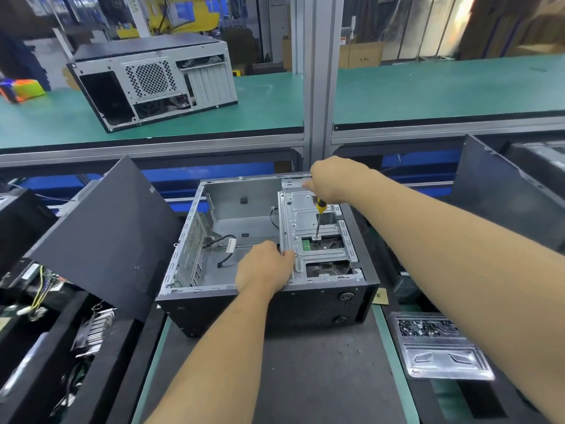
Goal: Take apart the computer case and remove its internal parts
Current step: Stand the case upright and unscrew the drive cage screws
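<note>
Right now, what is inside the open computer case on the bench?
Inside the computer case: a metal drive cage on the right, loose black cables on the bare floor. The right hand drives a screwdriver into the cage; the left hand steadies it. Cage contents are mostly covered.

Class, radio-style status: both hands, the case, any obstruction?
Right hand gripping screwdriver, tip on drive-cage screw. Left hand bracing cage edge. Case open, loose cable inside, clear of tool.
</note>
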